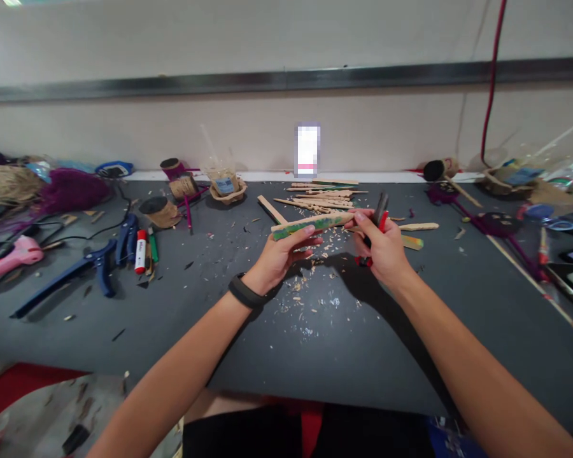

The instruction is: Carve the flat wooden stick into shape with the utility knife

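A flat wooden strip (315, 224), green and blue along its side, spans between my two hands above the table. My left hand (284, 251), with a black band on the wrist, is closed on the strip's left end, thumb on its painted side. The fingertips of my right hand (382, 245) touch the strip's narrower right end. That same hand grips a black and red tool (381, 210), upright in the fist; its lower part is hidden by the fingers. Beyond the strip lies a pile of carved wooden sticks (325, 198). Pale shavings (305, 299) are scattered below the hands.
At the left are a blue clamp-like tool (90, 264), a red-and-white marker (141, 251) and a pink glue gun (19, 257). A cup in a holder (225, 184) stands at the back. A glowing phone (307, 149) leans on the wall. Purple items (496, 224) lie right.
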{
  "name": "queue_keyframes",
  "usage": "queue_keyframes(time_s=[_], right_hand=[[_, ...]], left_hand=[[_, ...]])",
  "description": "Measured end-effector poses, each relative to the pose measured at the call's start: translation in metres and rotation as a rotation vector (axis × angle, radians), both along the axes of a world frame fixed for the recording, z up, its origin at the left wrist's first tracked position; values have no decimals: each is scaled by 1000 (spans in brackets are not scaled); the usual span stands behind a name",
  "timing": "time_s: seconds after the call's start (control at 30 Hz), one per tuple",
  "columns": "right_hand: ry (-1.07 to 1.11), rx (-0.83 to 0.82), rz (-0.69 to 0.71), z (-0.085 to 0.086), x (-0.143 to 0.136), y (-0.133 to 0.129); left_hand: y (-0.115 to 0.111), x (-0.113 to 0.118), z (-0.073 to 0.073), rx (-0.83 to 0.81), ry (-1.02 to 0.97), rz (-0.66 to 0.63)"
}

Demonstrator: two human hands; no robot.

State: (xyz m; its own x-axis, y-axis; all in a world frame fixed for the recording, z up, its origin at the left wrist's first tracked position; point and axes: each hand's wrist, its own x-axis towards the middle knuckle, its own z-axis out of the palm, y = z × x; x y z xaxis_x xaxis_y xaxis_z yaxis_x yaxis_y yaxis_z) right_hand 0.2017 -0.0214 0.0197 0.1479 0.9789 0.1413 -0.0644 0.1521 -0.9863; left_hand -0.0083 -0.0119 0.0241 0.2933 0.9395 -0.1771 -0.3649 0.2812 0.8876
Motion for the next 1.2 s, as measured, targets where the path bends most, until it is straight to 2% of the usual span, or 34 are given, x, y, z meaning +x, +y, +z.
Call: queue_keyframes(time_s=[0.2, 0.4, 0.47, 0.63, 0.7, 0.9, 1.07, 1.2], right_hand=[[70, 38, 16, 5, -2, -3], [49, 52, -4, -1, -3, 1], [80, 82, -27, -3, 0, 4], [167, 95, -51, -3, 7, 8], [171, 95, -45, -3, 7, 8], [89, 18, 57, -3, 1, 3], [126, -10, 126, 1, -4, -3], [139, -59, 209, 4, -8, -8]], left_hand=[[0, 0, -3, -14, -10, -4], [0, 0, -5, 18, 13, -43], [0, -3, -5, 31, -12, -109], [0, -11, -1, 32, -201, -365], [0, -11, 0, 12, -203, -441], [-5, 1, -2, 1, -80, -445], [-8, 0, 1, -113, -163, -543], [-7, -2, 1, -169, -188, -553]])
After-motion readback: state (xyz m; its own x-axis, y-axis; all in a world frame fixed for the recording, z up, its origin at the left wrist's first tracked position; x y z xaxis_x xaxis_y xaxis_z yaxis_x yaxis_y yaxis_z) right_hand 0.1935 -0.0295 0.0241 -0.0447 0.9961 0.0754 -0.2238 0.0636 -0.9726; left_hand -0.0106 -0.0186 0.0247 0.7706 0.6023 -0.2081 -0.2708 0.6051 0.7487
